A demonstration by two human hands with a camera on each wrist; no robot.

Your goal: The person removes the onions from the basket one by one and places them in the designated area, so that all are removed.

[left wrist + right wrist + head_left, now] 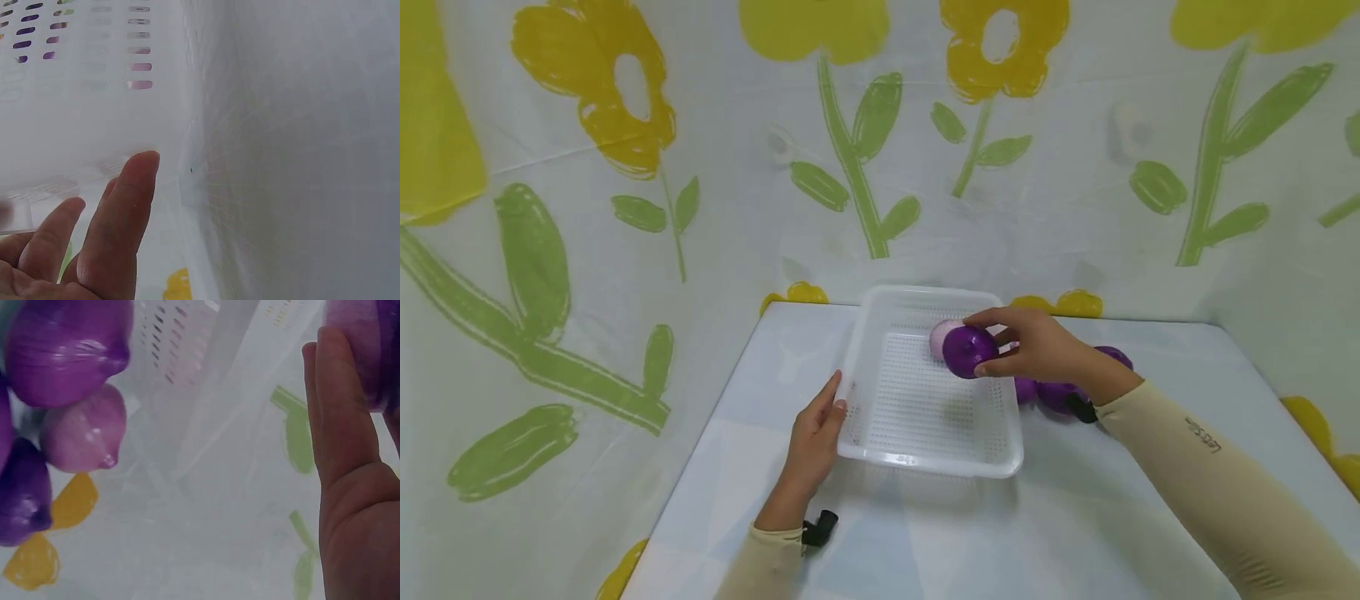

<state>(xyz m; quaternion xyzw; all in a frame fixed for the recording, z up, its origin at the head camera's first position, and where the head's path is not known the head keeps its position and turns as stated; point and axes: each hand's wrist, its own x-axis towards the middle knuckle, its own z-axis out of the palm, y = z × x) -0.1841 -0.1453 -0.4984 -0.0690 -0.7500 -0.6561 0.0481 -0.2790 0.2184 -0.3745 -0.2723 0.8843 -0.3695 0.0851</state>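
A white perforated basket sits on the white table. My right hand grips a dark purple onion over the basket's far right part; the same onion shows against my palm in the right wrist view. A pale pink onion lies in the basket just behind it. My left hand rests with straight fingers against the basket's left wall; its fingers touch that wall.
More purple onions lie on the table right of the basket, under my right forearm; up close a purple one sits above a pale pink one. A flowered cloth walls the table on three sides.
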